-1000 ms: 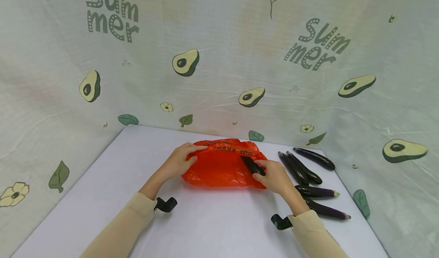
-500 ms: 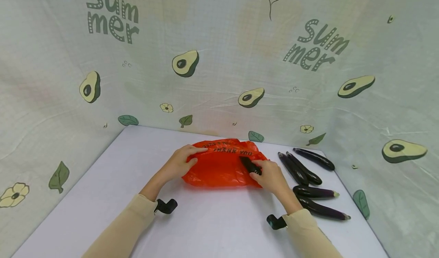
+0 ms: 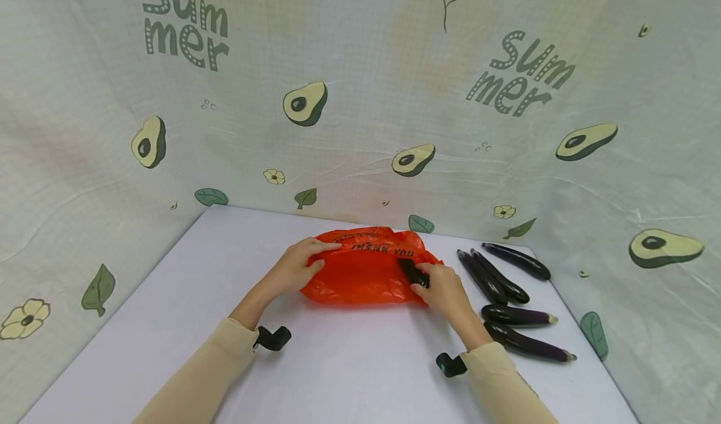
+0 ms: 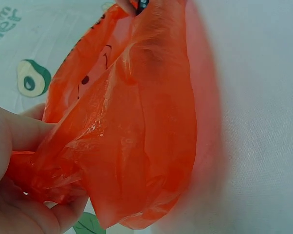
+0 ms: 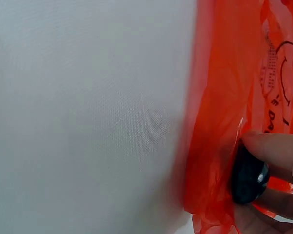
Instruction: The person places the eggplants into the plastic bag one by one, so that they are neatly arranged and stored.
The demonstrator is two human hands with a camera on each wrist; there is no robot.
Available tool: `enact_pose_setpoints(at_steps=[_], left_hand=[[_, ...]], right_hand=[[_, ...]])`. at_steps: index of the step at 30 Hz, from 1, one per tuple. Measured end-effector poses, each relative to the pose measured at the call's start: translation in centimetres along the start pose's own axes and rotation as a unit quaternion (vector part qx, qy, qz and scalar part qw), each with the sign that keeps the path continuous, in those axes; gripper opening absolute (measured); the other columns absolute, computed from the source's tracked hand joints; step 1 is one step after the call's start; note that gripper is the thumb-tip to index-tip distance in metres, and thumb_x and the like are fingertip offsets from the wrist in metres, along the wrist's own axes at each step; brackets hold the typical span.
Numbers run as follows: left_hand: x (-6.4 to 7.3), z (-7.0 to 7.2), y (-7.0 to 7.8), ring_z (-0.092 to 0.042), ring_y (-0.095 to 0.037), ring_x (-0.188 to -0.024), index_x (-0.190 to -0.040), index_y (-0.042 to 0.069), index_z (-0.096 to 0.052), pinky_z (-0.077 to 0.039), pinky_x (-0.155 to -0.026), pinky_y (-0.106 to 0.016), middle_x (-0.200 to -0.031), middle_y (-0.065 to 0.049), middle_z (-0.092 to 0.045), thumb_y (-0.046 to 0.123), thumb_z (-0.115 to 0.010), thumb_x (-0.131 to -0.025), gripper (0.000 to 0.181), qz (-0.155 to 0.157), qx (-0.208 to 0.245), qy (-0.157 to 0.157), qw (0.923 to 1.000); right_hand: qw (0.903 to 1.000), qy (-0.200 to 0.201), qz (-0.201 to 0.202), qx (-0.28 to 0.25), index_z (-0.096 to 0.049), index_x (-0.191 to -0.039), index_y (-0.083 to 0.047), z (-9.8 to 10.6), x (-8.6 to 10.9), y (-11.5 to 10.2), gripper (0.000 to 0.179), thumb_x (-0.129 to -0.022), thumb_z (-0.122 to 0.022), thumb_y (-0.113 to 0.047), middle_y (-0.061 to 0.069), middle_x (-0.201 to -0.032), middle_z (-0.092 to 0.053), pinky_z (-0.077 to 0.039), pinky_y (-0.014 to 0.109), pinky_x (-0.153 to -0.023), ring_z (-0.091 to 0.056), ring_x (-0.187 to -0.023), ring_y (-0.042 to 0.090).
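Observation:
A red plastic bag (image 3: 357,279) printed with THANK YOU lies on its side at the far middle of the table, its mouth spread. My left hand (image 3: 295,266) pinches the bag's edge at its left end; the left wrist view shows thumb and fingers (image 4: 32,134) on the gathered plastic. At the right end, my right hand (image 3: 449,291) grips a dark, glossy eggplant (image 3: 414,274) by one end. The other end reaches into the bag mouth, partly hidden by red film. In the right wrist view the eggplant's rounded end (image 5: 251,178) shows between thumb and fingers.
Several more eggplants lie right of the bag: a pair (image 3: 498,277) side by side, one (image 3: 517,261) behind, two (image 3: 529,342) nearer my right forearm. A patterned cloth (image 3: 360,129) hangs behind the white table (image 3: 349,367) and along its sides.
My right hand has moved left, carrying the eggplant further into the bag mouth; less of it shows. The bag's right end has shifted slightly. My left hand stays in place.

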State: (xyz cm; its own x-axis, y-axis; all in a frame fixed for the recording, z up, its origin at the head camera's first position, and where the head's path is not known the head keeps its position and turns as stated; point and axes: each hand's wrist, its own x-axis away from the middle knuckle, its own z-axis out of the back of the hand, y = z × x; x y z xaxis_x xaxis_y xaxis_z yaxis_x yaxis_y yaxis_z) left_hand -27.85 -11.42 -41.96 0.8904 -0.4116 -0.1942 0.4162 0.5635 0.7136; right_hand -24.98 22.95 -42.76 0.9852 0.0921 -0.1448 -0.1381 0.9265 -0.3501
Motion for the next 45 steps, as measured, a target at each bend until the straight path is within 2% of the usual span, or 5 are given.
enact_pose_setpoints(at_steps=[7,13,28,34,45], left_hand=[[0.1,0.1,0.2,-0.054,-0.035,-0.136,-0.151,0.026,-0.063,-0.049,-0.112,-0.057,-0.143,-0.011,-0.061,0.001,-0.064,-0.103,0.054,-0.008,-0.003,-0.001,1.0],[0.2,0.2,0.4,-0.051,-0.037,-0.141,-0.151,0.026,-0.062,-0.046,-0.115,-0.059,-0.146,-0.012,-0.06,0.001,-0.063,-0.104,0.053,-0.008,-0.003,-0.002,1.0],[0.1,0.3,0.4,-0.055,-0.035,-0.136,-0.15,0.026,-0.063,-0.051,-0.111,-0.056,-0.144,-0.012,-0.06,0.002,-0.064,-0.104,0.052,-0.004,-0.012,0.0,0.9999],[0.1,0.3,0.4,-0.056,-0.034,-0.134,-0.149,0.025,-0.064,-0.052,-0.109,-0.055,-0.143,-0.011,-0.06,0.001,-0.064,-0.104,0.052,-0.009,-0.012,0.001,0.9999],[0.0,0.2,0.4,-0.058,-0.034,-0.132,-0.147,0.024,-0.065,-0.053,-0.108,-0.054,-0.143,-0.011,-0.061,0.001,-0.064,-0.103,0.05,-0.015,-0.011,0.002,0.9998]], right_hand=[[0.9997,-0.017,-0.01,-0.012,-0.066,-0.141,0.001,0.0,0.0,0.2,0.055,-0.091,-0.084,-0.013,0.023,-0.135,-0.069,-0.054,0.06,-0.104,-0.064,-0.125,0.044],[0.9994,-0.029,-0.011,-0.016,-0.066,-0.141,0.0,-0.1,0.0,0.5,0.056,-0.091,-0.084,-0.014,0.023,-0.135,-0.068,-0.053,0.061,-0.105,-0.064,-0.125,0.045],[0.9999,-0.011,-0.008,0.003,-0.068,-0.138,0.001,-0.5,-0.1,0.9,0.056,-0.089,-0.088,-0.016,0.023,-0.13,-0.071,-0.055,0.059,-0.103,-0.066,-0.12,0.044],[0.9994,-0.022,-0.021,-0.015,-0.068,-0.139,0.0,-0.8,-0.1,1.0,0.055,-0.088,-0.087,-0.013,0.023,-0.132,-0.07,-0.054,0.06,-0.104,-0.064,-0.121,0.043],[0.9948,0.032,-0.065,-0.072,-0.075,-0.125,0.003,-1.7,0.4,2.1,0.045,-0.086,-0.089,-0.015,0.018,-0.109,-0.077,-0.059,0.053,-0.096,-0.068,-0.103,0.034]])
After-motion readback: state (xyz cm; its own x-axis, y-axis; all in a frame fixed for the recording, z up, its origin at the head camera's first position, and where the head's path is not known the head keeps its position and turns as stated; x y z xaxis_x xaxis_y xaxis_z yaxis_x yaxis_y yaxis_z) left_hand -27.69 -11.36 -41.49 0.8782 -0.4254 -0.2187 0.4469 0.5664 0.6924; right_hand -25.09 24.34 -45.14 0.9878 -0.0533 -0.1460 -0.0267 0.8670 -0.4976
